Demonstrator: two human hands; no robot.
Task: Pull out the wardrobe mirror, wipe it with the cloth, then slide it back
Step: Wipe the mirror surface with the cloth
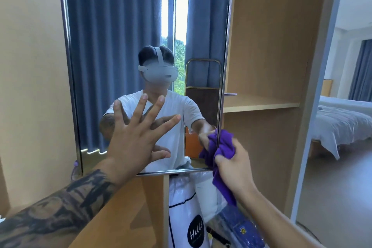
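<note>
Left hand [132, 137] flat, fingers spread on one glossy metal-framed mirror [124, 26]; our right hand [233, 159] grips one crumpled purple cloth [223, 145] at its bottom-right corner.

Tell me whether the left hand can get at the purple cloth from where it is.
Probably yes. The left hand lies spread on the mirror, with bare glass between it and the purple cloth, though the right hand already grips that.

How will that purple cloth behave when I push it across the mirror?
The purple cloth is probably floppy: it bunches in the right hand and a tail hangs down. Likely light, so it should glide over the mirror under pressure.
</note>
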